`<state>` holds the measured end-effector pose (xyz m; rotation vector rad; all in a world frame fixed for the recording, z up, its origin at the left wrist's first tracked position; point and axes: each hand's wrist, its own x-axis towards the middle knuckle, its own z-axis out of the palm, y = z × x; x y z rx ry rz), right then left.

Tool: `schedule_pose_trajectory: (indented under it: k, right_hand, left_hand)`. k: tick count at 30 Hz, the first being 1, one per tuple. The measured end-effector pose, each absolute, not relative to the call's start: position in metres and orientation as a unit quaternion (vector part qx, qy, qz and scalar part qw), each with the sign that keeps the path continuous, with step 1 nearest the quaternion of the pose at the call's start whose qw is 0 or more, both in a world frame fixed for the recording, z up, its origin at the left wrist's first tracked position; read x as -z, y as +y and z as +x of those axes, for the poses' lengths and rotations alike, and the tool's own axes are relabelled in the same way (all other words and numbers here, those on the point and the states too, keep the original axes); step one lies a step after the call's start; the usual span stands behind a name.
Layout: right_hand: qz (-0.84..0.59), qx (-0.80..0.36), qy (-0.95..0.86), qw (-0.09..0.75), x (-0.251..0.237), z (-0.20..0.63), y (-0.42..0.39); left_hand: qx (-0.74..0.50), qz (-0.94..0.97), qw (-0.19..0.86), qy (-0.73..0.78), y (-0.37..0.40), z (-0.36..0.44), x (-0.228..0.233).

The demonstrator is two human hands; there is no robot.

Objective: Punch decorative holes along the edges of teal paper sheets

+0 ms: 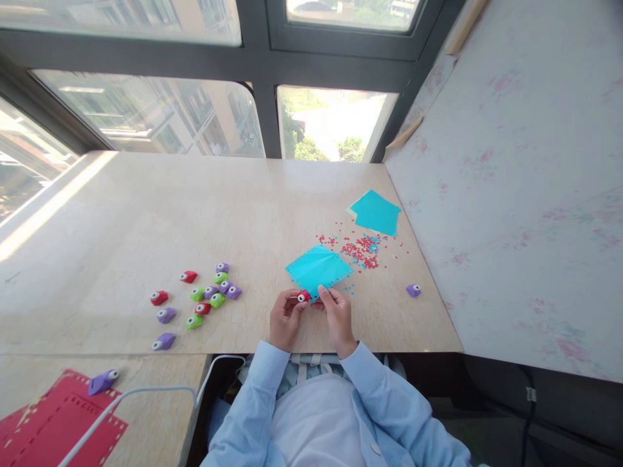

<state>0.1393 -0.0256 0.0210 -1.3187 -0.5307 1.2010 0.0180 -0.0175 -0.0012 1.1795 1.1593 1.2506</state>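
Tabletop point(146, 214) of pale beige stone look, smooth and matte, with a strip of sunlight along the far left edge. Dark-framed windows point(263, 71) behind it; a white wall point(516, 194) with faint pink marks to the right.

Landmark: the folded cyan sheet point(318, 266), thin paper with a row of small holes along its border, lying flat near the front edge.

Far left of the sheet and lower, red punched sheets point(53, 421) with a purple punch point(103, 381) on top and a white cable point(146, 392) beside. Left of the sheet, a loose cluster of small plastic punches point(204, 298) in red, green and purple, rounded shapes with white buttons.

At the near corner of the sheet, left hand point(287, 318) with fingers closed around a small red punch point(304, 296), which sits on the sheet's edge. Just right of it, right hand point(337, 314) with fingertips pinching the same corner of the sheet. Light blue sleeves below.

Right of the sheet and behind, scattered red and cyan confetti point(363, 250), tiny dots. Further behind, a flat stack of cyan paper point(376, 213). Well right of the sheet, one lone purple punch point(413, 290).
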Motion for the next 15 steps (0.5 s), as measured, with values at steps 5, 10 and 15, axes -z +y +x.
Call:
schedule_pose_trajectory:
  k: [5,10,15]
  right_hand:
    - [-0.557,-0.522,-0.204,0.613,-0.024,0.137,-0.025]
    - [-0.533,-0.559,-0.181,0.609,-0.027,0.139,-0.025]
    - [-0.476,-0.651,-0.171,0.566,-0.033,0.147,-0.021]
  left_hand:
    - [-0.525,0.507,0.488,0.479,-0.018,0.019,0.004]
    - [-0.533,0.514,0.476,0.474,-0.018,0.017,0.006]
    - [-0.555,0.525,0.461,0.452,-0.017,0.014,0.011]
